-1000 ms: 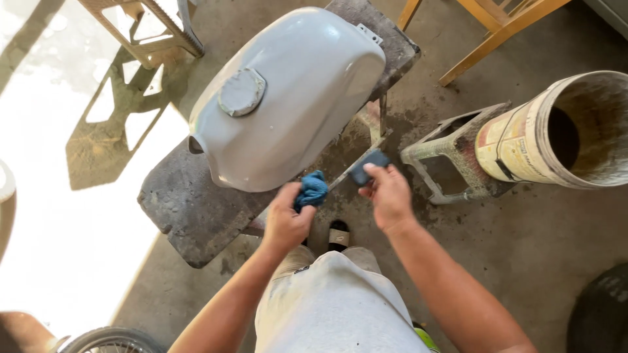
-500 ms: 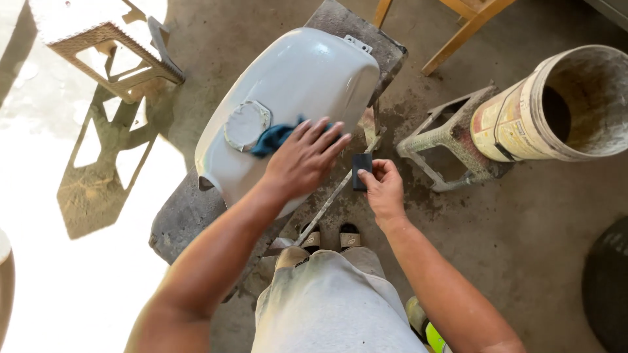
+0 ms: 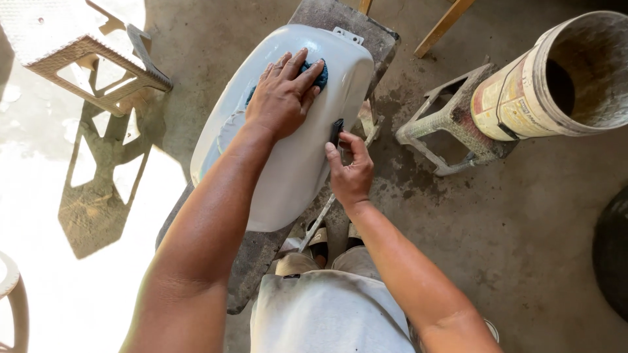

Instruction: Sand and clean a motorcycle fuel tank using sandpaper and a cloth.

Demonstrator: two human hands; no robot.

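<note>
A pale grey motorcycle fuel tank (image 3: pixel 294 163) lies on a worn dark padded bench (image 3: pixel 340 19). My left hand (image 3: pixel 282 98) lies flat on the tank's top, pressing a blue cloth (image 3: pixel 320 73) that shows past the fingertips. The hand and forearm cover most of the round filler cap (image 3: pixel 229 129). My right hand (image 3: pixel 351 171) is at the tank's right side, fingers closed on a small dark block (image 3: pixel 335 131) held against the tank's edge.
A grey step stool (image 3: pixel 448 127) lies on the concrete to the right, with a tipped dirty bucket (image 3: pixel 556 72) on it. A plastic stool (image 3: pixel 78 46) stands at top left in sunlight. Wooden legs (image 3: pixel 445 26) rise at the back. My feet (image 3: pixel 320 238) are below the bench.
My left hand carried the blue cloth from the tank's lower edge up over the cap to the top. My right hand with the dark block came up against the tank's side.
</note>
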